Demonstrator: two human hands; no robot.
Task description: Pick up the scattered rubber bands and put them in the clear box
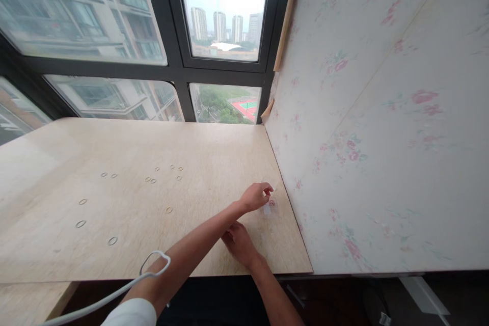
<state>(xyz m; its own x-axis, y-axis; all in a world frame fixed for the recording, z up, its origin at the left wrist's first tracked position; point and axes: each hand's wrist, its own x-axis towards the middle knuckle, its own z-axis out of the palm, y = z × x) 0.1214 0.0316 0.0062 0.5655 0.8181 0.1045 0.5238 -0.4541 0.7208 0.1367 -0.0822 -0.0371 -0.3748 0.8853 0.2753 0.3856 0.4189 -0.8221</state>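
Note:
My left hand (256,196) reaches across to the right side of the stone-patterned counter (214,153), its fingers curled over a small clear plastic box (272,210). Something small and reddish shows in the box by the fingertips. What those fingers pinch is too small to make out. My right hand (241,245) lies lower, beneath the left forearm, with its fingers bent inward and partly hidden. Several thin rings are scattered over the counter to the left, among them a ring (112,240) near the front and a ring (169,210) closest to my arms.
A white cable (103,299) loops up over my left forearm. The flower-patterned wall (362,163) bounds the counter on the right. Dark-framed windows (225,74) stand along the back. The counter's front edge (290,273) runs close to my body.

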